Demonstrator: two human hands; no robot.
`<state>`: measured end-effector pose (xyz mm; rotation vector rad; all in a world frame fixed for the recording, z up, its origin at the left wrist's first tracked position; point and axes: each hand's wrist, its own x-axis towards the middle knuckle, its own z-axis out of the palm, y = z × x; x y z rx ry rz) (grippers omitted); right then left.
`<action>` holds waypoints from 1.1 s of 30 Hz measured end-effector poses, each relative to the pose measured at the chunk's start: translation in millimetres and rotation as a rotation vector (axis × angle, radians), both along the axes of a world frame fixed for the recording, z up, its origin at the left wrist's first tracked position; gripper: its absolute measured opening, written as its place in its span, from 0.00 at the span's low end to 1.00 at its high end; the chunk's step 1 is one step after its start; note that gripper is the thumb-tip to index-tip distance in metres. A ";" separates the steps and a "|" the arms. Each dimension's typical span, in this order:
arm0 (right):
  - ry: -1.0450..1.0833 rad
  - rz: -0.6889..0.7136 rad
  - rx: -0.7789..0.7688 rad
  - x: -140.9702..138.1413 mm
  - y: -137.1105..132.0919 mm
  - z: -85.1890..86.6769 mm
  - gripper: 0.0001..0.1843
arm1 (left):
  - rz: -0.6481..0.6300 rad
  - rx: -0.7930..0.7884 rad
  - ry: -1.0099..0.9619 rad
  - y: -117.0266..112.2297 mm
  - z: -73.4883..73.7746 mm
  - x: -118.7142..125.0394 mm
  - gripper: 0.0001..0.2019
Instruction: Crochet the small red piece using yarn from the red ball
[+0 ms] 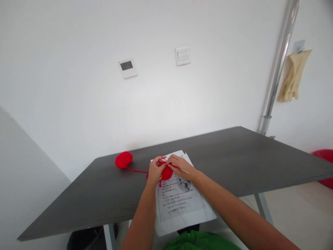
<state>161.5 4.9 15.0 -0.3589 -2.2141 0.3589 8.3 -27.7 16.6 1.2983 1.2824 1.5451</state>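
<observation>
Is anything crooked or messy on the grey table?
Only the printed sheet: it lies askew and its near edge hangs off the table. The strand from the red yarn ball runs to the red piece in the left hand; the right hand holds a thin hook. Nothing looks spilled.

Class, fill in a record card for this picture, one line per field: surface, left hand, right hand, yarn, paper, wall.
surface: dark grey table
left hand: the left hand pinches a small red yarn piece
right hand: the right hand holds a thin metal needle against that piece
yarn: a red yarn ball lies left of the hands; a strand runs from it to them
paper: a printed sheet lies under both hands and overhangs the near table edge
wall: light switch, small panel, pale gloves hanging at right
</observation>
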 end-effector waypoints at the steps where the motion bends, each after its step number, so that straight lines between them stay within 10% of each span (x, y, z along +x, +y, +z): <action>1: 0.010 -0.002 -0.006 0.5 0.0 0.3 0.07 | -0.007 -0.011 -0.027 -0.6 0.7 -0.4 0.15; 33: 0.023 -0.010 -0.007 1.0 -1.9 2.0 0.06 | 0.081 -0.104 -0.240 11.2 -14.2 -13.8 0.09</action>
